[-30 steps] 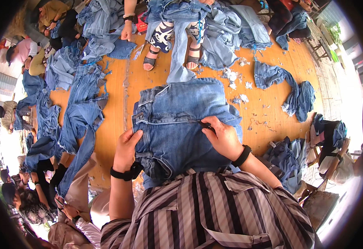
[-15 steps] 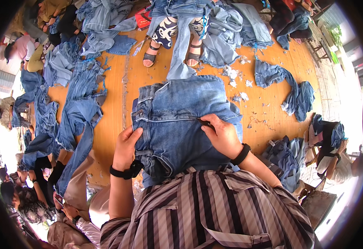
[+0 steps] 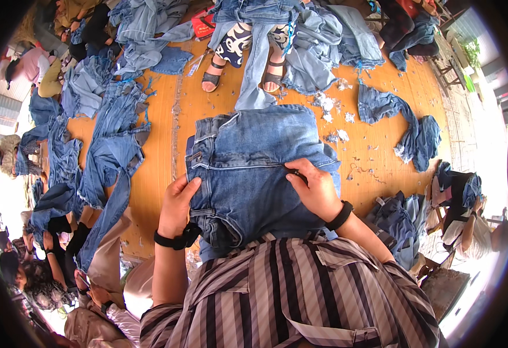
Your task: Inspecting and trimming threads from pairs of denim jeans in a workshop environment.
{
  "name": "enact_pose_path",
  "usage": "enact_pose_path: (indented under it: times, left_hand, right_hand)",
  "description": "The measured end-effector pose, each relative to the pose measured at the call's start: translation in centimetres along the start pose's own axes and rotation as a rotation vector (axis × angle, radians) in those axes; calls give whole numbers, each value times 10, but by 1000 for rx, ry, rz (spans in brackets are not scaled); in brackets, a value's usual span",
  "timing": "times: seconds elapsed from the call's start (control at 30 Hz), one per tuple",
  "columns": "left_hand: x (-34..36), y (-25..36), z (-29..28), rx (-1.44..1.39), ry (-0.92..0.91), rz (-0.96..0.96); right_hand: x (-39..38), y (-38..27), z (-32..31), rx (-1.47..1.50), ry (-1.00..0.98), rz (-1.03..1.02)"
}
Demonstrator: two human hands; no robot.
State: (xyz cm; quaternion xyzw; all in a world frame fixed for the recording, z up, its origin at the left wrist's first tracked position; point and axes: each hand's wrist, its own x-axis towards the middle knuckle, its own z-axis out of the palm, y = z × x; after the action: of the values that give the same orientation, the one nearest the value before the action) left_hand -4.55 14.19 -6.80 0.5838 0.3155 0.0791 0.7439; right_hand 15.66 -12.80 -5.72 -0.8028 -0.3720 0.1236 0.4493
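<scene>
Blue jeans [image 3: 245,194] lie folded in front of me, waistband to the left. A pale stitched seam runs across their middle. At the waistband, my left hand [image 3: 175,207] is closed, with the edge pinched between thumb and fingers. My right hand [image 3: 320,194] rests over the right part of the seam. Between its thumb and forefinger is a small dark tool [image 3: 296,172], mostly hidden by the fingers, so its kind cannot be made out.
Heaps of denim [image 3: 111,145] lie along the left. Across from me, a person in sandals [image 3: 212,77] sits with denim over the lap. Pale scraps [image 3: 324,103] and a twisted denim piece [image 3: 402,113] dot the orange-brown surface [image 3: 381,156]. Other people sit around.
My right hand has shifted slightly right along the seam, and less of the dark tool shows. My left hand keeps its hold on the waistband.
</scene>
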Motion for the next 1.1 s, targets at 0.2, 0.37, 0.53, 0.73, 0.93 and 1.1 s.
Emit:
enact_pose_path:
  times: [0.2, 0.37, 0.53, 0.73, 0.93, 1.1]
  left_hand:
    - [1, -2, 0, -1, -16, 11]
    - [0, 0, 3, -7, -10, 13]
    - [1, -5, 0, 35, -10, 21]
    - [1, -5, -2, 57, -13, 21]
    - [1, -4, -1, 40, -2, 14]
    - [-1, -4, -1, 73, -1, 21]
  right_hand:
    - [6, -17, -6, -15, -25, 74]
    - [14, -19, 4, -45, -117, 23]
    - [16, -14, 10, -32, -120, -23]
    - [16, -15, 8, -10, -113, -31]
    - [18, -19, 7, -3, -139, 30]
    - [17, -16, 8, 43, -133, 14]
